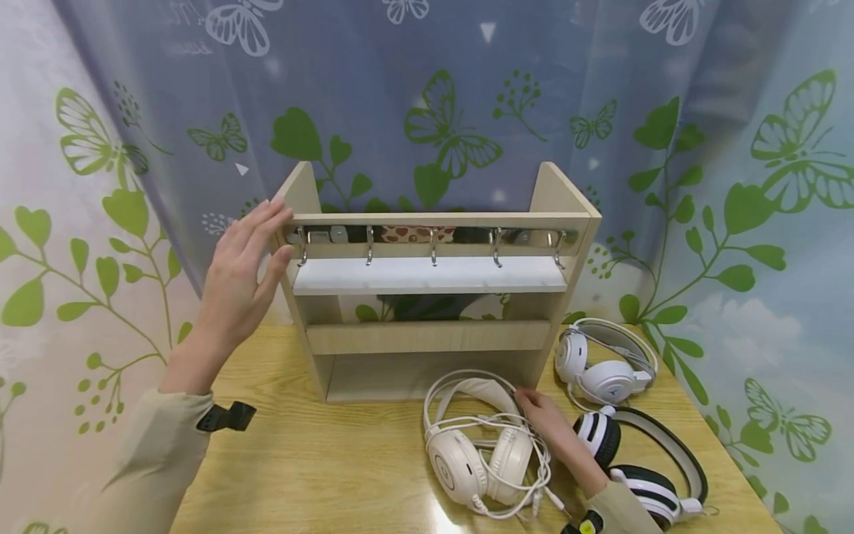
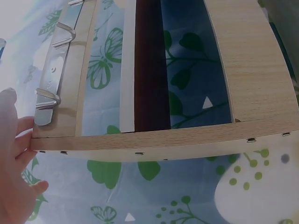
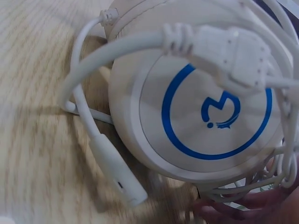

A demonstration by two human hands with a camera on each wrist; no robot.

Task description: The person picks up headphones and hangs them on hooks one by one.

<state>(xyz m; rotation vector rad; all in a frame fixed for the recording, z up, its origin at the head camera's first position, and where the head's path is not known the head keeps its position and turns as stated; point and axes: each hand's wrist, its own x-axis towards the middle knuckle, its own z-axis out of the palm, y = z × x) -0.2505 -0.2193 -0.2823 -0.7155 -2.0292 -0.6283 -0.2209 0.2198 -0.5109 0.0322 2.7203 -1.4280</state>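
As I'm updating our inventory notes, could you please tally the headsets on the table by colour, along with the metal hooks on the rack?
Cream headset: 1
White headset: 1
Black-and-white headset: 1
Metal hooks: 5
Total: 8 (3 headsets, 5 hooks)

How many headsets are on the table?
3: cream headset at the right hand, white headset right of the rack, black-and-white headset in front of the white one.
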